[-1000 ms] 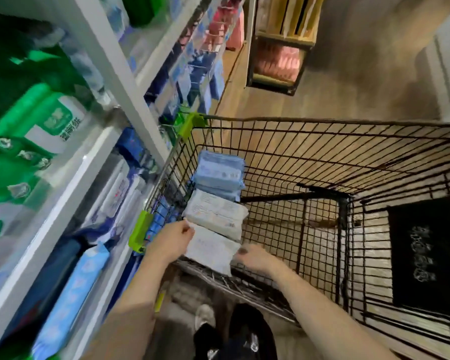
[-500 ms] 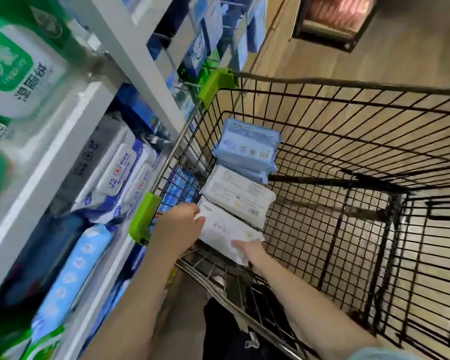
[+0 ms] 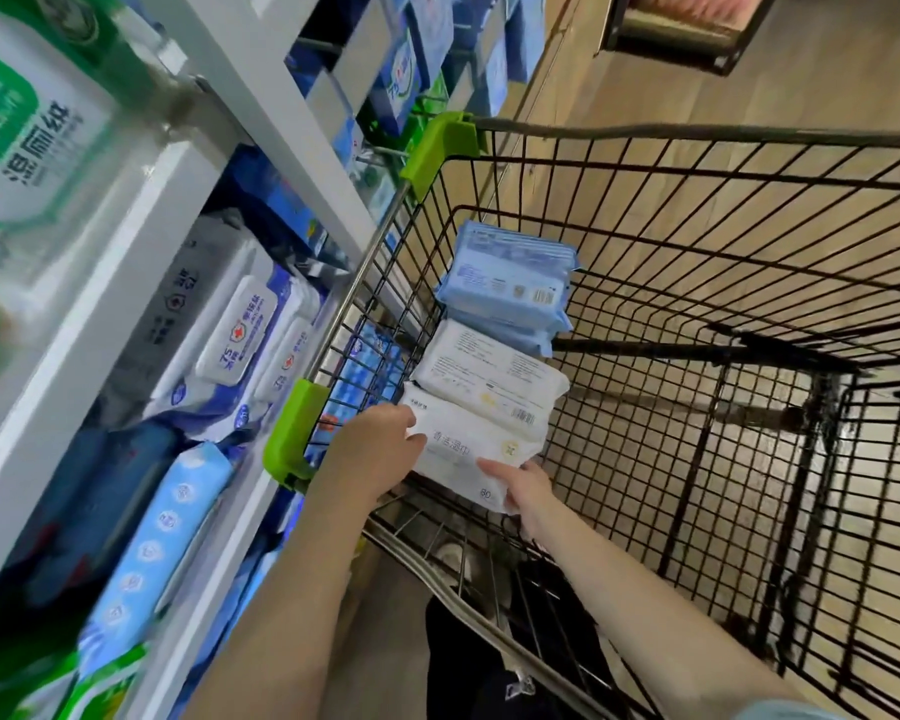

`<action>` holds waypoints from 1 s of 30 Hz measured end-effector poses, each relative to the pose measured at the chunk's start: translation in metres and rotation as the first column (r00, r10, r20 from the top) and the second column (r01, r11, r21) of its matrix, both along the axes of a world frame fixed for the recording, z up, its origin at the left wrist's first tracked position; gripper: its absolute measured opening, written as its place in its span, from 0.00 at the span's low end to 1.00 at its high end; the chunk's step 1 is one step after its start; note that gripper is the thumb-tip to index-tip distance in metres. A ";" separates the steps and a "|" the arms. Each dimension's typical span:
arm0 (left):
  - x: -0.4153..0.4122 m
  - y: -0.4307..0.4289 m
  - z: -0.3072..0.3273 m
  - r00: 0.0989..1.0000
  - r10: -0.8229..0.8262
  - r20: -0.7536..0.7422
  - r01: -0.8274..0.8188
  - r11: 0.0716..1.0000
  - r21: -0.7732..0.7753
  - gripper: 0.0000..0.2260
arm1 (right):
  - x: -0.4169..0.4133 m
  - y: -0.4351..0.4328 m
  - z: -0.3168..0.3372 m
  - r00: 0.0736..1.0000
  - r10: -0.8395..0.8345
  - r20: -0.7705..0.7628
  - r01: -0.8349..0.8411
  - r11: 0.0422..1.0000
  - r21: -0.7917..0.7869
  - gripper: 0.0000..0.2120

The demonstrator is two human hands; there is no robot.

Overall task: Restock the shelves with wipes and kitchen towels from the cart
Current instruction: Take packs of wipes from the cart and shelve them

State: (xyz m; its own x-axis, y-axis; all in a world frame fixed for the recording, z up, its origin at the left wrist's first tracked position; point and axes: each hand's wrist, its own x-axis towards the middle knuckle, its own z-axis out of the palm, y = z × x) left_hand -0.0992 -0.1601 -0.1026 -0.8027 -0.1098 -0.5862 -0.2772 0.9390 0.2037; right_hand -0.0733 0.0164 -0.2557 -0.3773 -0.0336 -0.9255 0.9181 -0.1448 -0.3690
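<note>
1. Now, I see the white wipes pack [image 3: 468, 452] in the near-left corner of the cart [image 3: 697, 133]. It is a soft white pouch with grey printed characters, a pale yellow mark and "80" by its near edge.
2. My left hand [image 3: 370, 452] grips its left end, fingers curled over the top. My right hand [image 3: 528, 488] pinches the near-right corner with one digit laid on top, and the rest are hidden beneath.
3. A second white pack [image 3: 489, 368] overlaps its far edge. Farther along the left wall lie stacked blue packs [image 3: 510, 283].
4. The wire wall and a green corner guard [image 3: 294, 433] sit just beside my left hand. The shelves [image 3: 100, 283], packed with wipes, run close on the left.
5. Rightward, the basket floor is bare mesh, with open room above.
</note>
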 end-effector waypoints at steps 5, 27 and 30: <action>0.000 -0.001 -0.001 0.998 -0.009 0.056 0.008 1.000 0.006 0.17 | -0.002 0.005 -0.003 0.986 -0.043 -0.161 0.046 0.999 0.012 0.28; -0.060 0.021 -0.036 0.986 0.066 0.151 -0.077 0.995 0.067 0.16 | -0.008 0.124 0.083 0.981 0.081 -0.178 -0.056 0.988 0.142 0.19; -0.081 0.032 -0.072 0.984 0.016 0.179 -0.020 1.000 0.021 0.19 | -0.016 0.168 0.090 0.965 0.184 -0.186 -0.136 0.959 0.247 0.16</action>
State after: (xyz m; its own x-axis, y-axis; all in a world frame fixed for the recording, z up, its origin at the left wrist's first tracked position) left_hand -0.1805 -0.1281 -0.1750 -0.6824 -0.1083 -0.7229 -0.3281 0.9292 0.1704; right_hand -0.0890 0.1840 -0.1653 -0.5670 0.0956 -0.8181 0.8229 0.1089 -0.5576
